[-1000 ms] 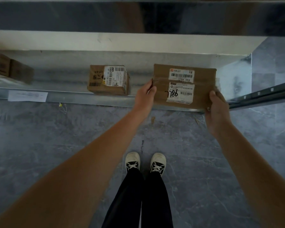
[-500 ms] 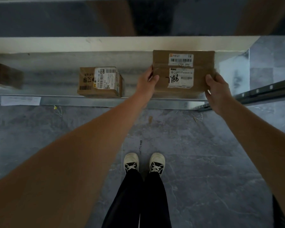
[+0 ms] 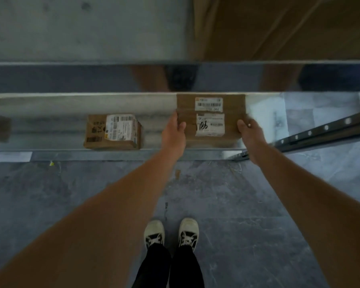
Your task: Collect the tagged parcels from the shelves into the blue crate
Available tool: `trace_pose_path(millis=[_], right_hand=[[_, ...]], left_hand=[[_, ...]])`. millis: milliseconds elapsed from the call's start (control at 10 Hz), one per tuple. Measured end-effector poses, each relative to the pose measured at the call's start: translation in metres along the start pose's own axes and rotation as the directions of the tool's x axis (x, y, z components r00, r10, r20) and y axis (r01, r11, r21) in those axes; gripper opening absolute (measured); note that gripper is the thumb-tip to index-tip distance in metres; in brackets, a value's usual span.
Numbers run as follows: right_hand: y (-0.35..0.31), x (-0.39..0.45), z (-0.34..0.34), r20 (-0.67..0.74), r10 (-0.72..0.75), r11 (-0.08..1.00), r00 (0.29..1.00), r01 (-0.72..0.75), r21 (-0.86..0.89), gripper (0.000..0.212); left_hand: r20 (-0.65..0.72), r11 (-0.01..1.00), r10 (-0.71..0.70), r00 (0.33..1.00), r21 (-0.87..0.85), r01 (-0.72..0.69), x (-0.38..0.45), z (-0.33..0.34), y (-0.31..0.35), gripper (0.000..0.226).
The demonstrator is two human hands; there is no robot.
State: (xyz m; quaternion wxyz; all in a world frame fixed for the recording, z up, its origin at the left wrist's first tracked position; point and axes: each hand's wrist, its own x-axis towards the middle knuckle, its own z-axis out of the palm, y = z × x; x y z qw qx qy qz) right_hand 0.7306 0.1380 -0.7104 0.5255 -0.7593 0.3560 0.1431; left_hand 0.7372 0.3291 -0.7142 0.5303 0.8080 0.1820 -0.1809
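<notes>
We are gripping the flat parcel (image 3: 211, 118) between our hands: our left hand (image 3: 173, 132) is clasping its left edge and our right hand (image 3: 250, 135) is clasping its right. It is hovering over the shelf (image 3: 50, 142), right of a smaller box (image 3: 112, 132).

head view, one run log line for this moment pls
phase: parcel handling at shelf | left hand: gripping flat parcel left edge | right hand: gripping right edge | small box: untouched on shelf | crate: not in view
</notes>
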Motion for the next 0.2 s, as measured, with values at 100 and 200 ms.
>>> trace_pose_path(millis=[100,200], right_hand=[[-0.011,-0.01,-0.003,-0.021,0.021,0.994,1.0,-0.023,-0.104,0.051],[-0.025,-0.018,-0.005,-0.089,0.036,0.994,0.995,-0.045,-0.101,0.059]], left_hand=[[-0.018,0.998,0.016,1.0,0.068,-0.015,-0.004,-0.004,0.01,0.059],[-0.063,0.982,0.095,0.994,0.172,-0.083,-0.007,-0.013,0.016,0.06]])
